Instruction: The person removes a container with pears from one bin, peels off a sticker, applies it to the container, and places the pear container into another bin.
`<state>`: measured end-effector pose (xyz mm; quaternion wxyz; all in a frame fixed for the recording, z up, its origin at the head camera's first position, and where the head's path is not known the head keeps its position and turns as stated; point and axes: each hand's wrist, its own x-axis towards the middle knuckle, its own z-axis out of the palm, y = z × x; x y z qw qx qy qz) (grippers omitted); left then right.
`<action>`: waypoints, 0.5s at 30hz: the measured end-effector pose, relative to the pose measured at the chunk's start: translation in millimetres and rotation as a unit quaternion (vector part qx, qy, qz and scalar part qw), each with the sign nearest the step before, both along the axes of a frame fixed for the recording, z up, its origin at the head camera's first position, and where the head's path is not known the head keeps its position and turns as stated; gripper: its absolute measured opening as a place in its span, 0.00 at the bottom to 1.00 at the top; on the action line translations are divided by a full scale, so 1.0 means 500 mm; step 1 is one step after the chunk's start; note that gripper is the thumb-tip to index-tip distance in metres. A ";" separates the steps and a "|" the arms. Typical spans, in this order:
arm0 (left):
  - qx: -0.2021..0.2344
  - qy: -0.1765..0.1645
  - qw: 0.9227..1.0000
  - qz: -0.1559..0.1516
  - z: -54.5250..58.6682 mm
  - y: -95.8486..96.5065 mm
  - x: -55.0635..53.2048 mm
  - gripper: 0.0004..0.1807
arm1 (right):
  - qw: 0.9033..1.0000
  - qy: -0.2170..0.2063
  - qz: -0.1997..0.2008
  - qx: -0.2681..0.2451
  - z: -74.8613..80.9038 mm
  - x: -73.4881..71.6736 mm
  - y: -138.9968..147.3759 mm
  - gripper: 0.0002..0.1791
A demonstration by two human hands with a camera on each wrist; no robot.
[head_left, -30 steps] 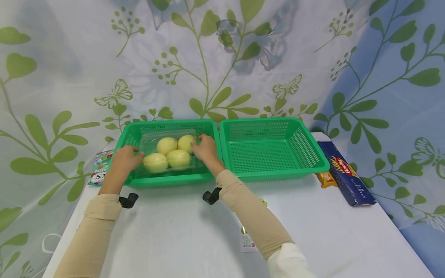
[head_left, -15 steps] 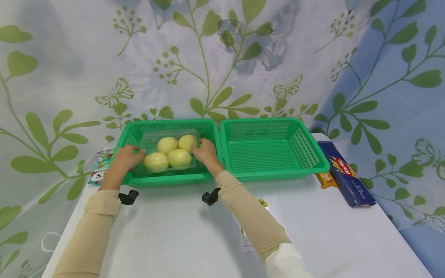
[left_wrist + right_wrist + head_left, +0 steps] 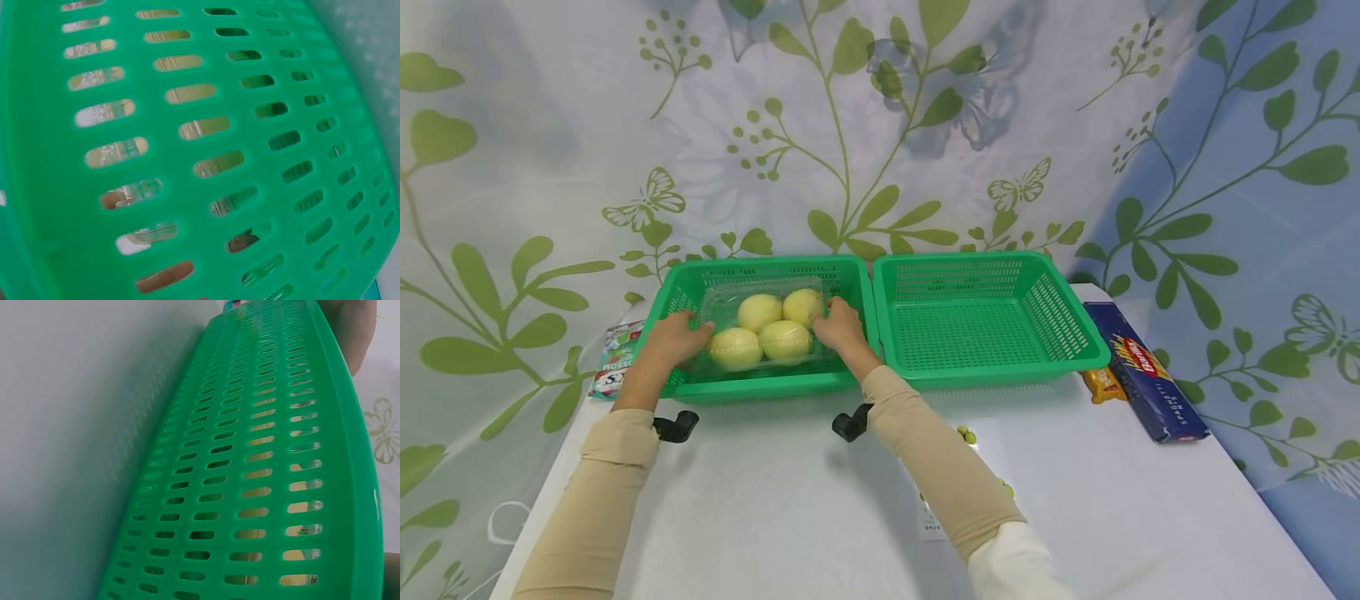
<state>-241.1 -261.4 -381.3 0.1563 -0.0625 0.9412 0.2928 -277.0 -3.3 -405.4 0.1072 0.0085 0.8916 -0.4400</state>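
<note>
A clear plastic fruit box with several yellow fruits lies in the left green basket. My left hand holds the box's left end, its thumb pointing inward. At the opposite end, my right hand grips the box near the basket's right wall; its lower fingers are hidden. In the left wrist view the slotted basket wall covers most of the scene, with bits of fingers and fruit behind the slots. The right wrist view shows the same basket's outer wall and part of a hand beyond it.
A second green basket stands against the first on the right. Past it lie a blue spaghetti box and a small orange packet. A candy bag lies at the left, and a printed sheet is partly under the right forearm.
Both hands stay at the ends of the fruit box, with the right hand a touch lower than a second ago. The box and baskets keep their places.
</note>
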 end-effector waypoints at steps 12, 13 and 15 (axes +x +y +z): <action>0.007 0.002 1.000 0.002 -0.008 -0.002 -0.007 0.41 | 0.999 -0.025 0.018 -0.032 0.003 -0.002 0.011 0.30; 0.008 0.003 1.000 0.003 -0.008 -0.003 -0.007 0.41 | 0.999 -0.025 0.018 -0.034 0.003 -0.003 0.011 0.30; 0.008 0.008 1.000 0.004 -0.008 -0.003 -0.006 0.41 | 0.999 -0.024 0.018 -0.038 0.003 -0.003 0.011 0.30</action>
